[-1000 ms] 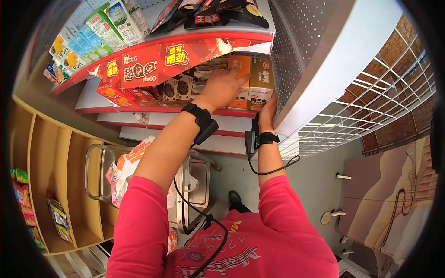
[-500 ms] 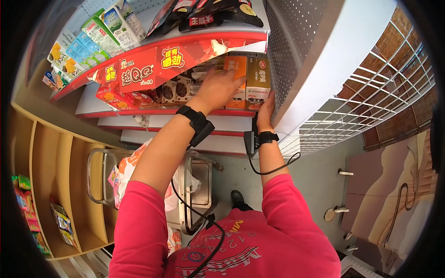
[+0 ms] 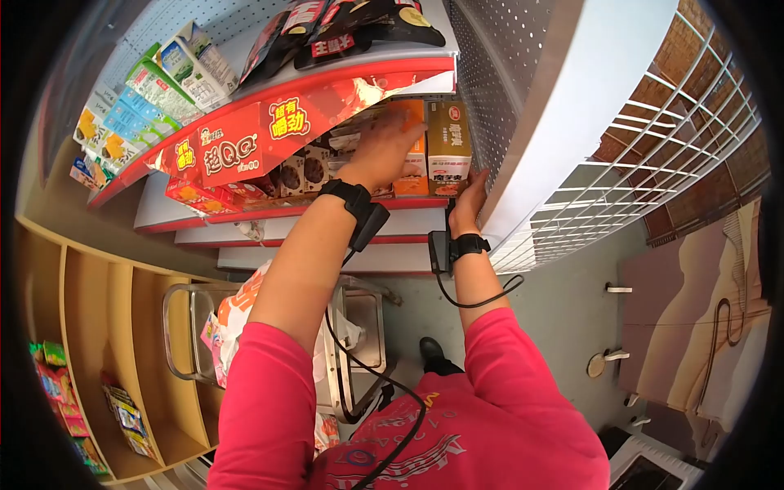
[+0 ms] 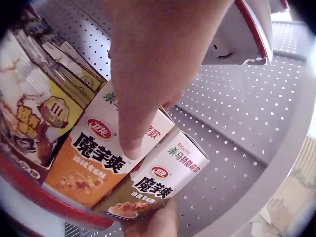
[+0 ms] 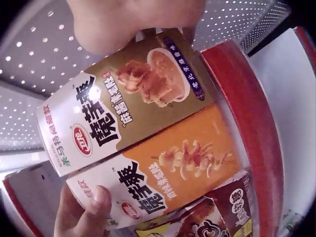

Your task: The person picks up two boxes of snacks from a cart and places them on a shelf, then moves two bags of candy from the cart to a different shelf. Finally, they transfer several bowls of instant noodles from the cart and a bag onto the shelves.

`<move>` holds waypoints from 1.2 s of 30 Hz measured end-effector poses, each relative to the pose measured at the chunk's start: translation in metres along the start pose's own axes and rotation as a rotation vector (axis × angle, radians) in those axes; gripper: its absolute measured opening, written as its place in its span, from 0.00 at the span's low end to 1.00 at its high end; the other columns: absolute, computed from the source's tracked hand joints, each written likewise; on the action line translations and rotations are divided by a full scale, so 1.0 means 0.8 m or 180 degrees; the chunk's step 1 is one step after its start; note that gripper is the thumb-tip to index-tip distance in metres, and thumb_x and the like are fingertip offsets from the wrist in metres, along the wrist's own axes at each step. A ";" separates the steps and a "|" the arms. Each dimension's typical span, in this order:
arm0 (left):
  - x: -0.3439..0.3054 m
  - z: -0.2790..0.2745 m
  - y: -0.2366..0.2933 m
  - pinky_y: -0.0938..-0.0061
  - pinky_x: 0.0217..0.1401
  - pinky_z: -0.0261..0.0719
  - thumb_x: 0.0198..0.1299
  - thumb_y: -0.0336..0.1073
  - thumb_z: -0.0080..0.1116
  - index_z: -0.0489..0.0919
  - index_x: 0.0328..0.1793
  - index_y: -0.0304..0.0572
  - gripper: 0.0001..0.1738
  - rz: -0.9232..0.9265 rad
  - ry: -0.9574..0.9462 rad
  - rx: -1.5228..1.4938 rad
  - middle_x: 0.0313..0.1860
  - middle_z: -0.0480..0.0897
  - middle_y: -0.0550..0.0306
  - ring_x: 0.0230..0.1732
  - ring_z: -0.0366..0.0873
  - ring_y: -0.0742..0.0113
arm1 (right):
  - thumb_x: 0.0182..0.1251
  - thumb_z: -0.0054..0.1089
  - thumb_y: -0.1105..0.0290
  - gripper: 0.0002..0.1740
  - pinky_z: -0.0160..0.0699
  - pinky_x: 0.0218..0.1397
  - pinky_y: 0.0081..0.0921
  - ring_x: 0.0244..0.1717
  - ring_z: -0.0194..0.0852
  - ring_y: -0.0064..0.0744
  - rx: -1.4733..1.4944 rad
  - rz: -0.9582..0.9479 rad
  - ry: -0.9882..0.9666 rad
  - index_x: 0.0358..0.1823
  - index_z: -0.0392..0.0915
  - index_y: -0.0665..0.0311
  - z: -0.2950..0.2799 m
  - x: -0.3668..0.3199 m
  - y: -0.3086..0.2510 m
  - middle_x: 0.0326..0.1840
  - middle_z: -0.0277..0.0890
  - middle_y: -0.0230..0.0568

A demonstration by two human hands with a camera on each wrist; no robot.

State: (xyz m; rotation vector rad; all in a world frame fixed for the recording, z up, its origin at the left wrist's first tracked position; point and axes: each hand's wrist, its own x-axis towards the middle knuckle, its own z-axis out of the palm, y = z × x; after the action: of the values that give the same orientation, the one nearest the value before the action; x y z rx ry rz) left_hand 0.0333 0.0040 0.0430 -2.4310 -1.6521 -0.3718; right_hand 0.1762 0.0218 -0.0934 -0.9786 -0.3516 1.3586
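An orange-and-white snack box [image 3: 416, 181] and a brown-and-white snack box [image 3: 448, 151] stand side by side on the shelf, under a red display front. My left hand [image 3: 384, 151] reaches over the top of the orange box. In the left wrist view its thumb [image 4: 132, 145] presses on the box's front, with other fingers hidden behind. At the brown box's outer side, low down, my right hand [image 3: 468, 206] rests against it with its fingers mostly hidden. The right wrist view has the brown box [image 5: 133, 94] right below that hand [image 5: 133, 19].
A perforated metal side panel [image 3: 510, 57] stands close right of the boxes. Cookie boxes [image 3: 302, 171] are on their left. A red shelf edge [image 5: 247, 94] runs along the front. Milk cartons [image 3: 167, 90] and black snack bags [image 3: 343, 33] stand above; a metal cart [image 3: 363, 327] is below.
The head view has shifted, and the shelf sits slightly further left in it. My left hand has moved right relative to the boxes, further over the orange one. My right hand stays beside the brown box.
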 end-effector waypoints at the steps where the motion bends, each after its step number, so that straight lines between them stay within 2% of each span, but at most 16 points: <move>1: 0.003 0.006 -0.003 0.60 0.60 0.59 0.37 0.42 0.67 0.66 0.55 0.49 0.35 0.0050 0.0023 -0.0225 0.58 0.65 0.46 0.60 0.60 0.46 | 0.67 0.28 0.46 0.33 0.64 0.49 0.21 0.44 0.69 0.27 -0.0004 -0.0012 -0.0066 0.48 0.70 0.72 -0.004 0.006 0.006 0.43 0.73 0.40; 3: 0.008 0.010 -0.008 0.61 0.60 0.59 0.38 0.42 0.67 0.67 0.54 0.48 0.34 0.0149 0.0057 -0.0682 0.57 0.65 0.45 0.61 0.59 0.45 | 0.67 0.28 0.47 0.33 0.64 0.50 0.21 0.45 0.69 0.28 -0.0015 -0.0034 -0.0192 0.49 0.69 0.72 -0.007 0.010 0.007 0.45 0.72 0.40; 8: 0.010 -0.012 -0.005 0.62 0.59 0.61 0.39 0.41 0.66 0.69 0.52 0.46 0.31 0.0275 -0.0236 -0.0656 0.57 0.65 0.40 0.61 0.59 0.44 | 0.67 0.37 0.59 0.21 0.65 0.48 0.22 0.44 0.69 0.28 -0.0053 0.0015 -0.0096 0.47 0.69 0.72 0.011 -0.017 -0.022 0.45 0.71 0.40; 11: 0.005 -0.013 -0.008 0.61 0.58 0.63 0.41 0.42 0.64 0.70 0.52 0.46 0.29 0.0356 -0.0230 -0.0530 0.57 0.66 0.38 0.59 0.61 0.44 | 0.67 0.39 0.60 0.21 0.65 0.47 0.22 0.44 0.69 0.27 -0.0113 -0.0127 -0.0294 0.46 0.70 0.72 0.007 -0.012 -0.017 0.43 0.72 0.40; 14: 0.001 -0.010 -0.013 0.61 0.57 0.65 0.44 0.42 0.62 0.70 0.52 0.46 0.27 0.0472 -0.0137 -0.0390 0.56 0.67 0.38 0.58 0.63 0.44 | 0.68 0.29 0.58 0.24 0.62 0.54 0.21 0.52 0.66 0.29 -0.0747 -0.0120 -0.0567 0.56 0.65 0.67 0.000 -0.008 -0.018 0.53 0.68 0.41; 17: -0.003 -0.014 -0.013 0.61 0.57 0.65 0.45 0.42 0.60 0.70 0.52 0.46 0.26 0.0478 -0.0153 -0.0339 0.56 0.67 0.37 0.58 0.63 0.44 | 0.67 0.32 0.60 0.23 0.61 0.55 0.21 0.52 0.66 0.29 -0.0935 -0.0074 -0.0564 0.55 0.66 0.68 -0.002 -0.007 -0.017 0.53 0.68 0.42; 20: -0.006 -0.013 -0.014 0.61 0.57 0.65 0.45 0.43 0.60 0.70 0.52 0.46 0.26 0.0479 -0.0165 -0.0339 0.56 0.66 0.37 0.59 0.63 0.44 | 0.64 0.43 0.64 0.18 0.65 0.47 0.19 0.43 0.70 0.26 -0.0529 -0.0374 -0.0317 0.45 0.73 0.72 -0.006 0.006 0.001 0.42 0.74 0.41; 26: -0.010 -0.017 -0.014 0.61 0.58 0.64 0.46 0.42 0.60 0.71 0.51 0.46 0.25 0.0478 -0.0117 -0.0298 0.57 0.66 0.37 0.59 0.63 0.45 | 0.65 0.41 0.65 0.18 0.64 0.49 0.19 0.43 0.70 0.25 -0.0722 -0.0399 -0.0561 0.46 0.72 0.72 -0.009 0.006 0.002 0.42 0.74 0.40; 29: -0.012 -0.016 -0.016 0.61 0.58 0.65 0.46 0.41 0.60 0.70 0.52 0.46 0.25 0.0489 -0.0084 -0.0297 0.57 0.66 0.37 0.60 0.62 0.45 | 0.67 0.38 0.62 0.21 0.61 0.54 0.20 0.51 0.65 0.28 -0.1054 -0.0408 -0.0817 0.53 0.67 0.71 -0.015 0.008 0.003 0.50 0.70 0.42; 32: -0.016 -0.014 -0.013 0.61 0.59 0.63 0.46 0.41 0.60 0.68 0.54 0.45 0.28 0.0370 -0.0071 -0.0325 0.59 0.64 0.38 0.60 0.61 0.45 | 0.67 0.38 0.63 0.20 0.60 0.55 0.20 0.51 0.65 0.29 -0.1039 -0.0488 -0.0801 0.53 0.67 0.70 -0.014 0.007 0.004 0.50 0.70 0.43; 36: -0.022 -0.008 -0.009 0.61 0.60 0.62 0.46 0.41 0.60 0.64 0.58 0.46 0.32 0.0238 -0.0059 -0.0258 0.62 0.60 0.39 0.62 0.58 0.44 | 0.68 0.34 0.61 0.22 0.58 0.57 0.21 0.56 0.61 0.31 -0.1051 -0.0659 -0.0928 0.56 0.64 0.67 -0.023 0.019 0.021 0.55 0.65 0.44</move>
State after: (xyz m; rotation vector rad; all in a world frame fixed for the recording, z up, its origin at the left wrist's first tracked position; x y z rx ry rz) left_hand 0.0198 -0.0104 0.0436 -2.5538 -1.5776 -0.4138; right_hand 0.1823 0.0271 -0.1215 -0.9807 -0.8964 1.2759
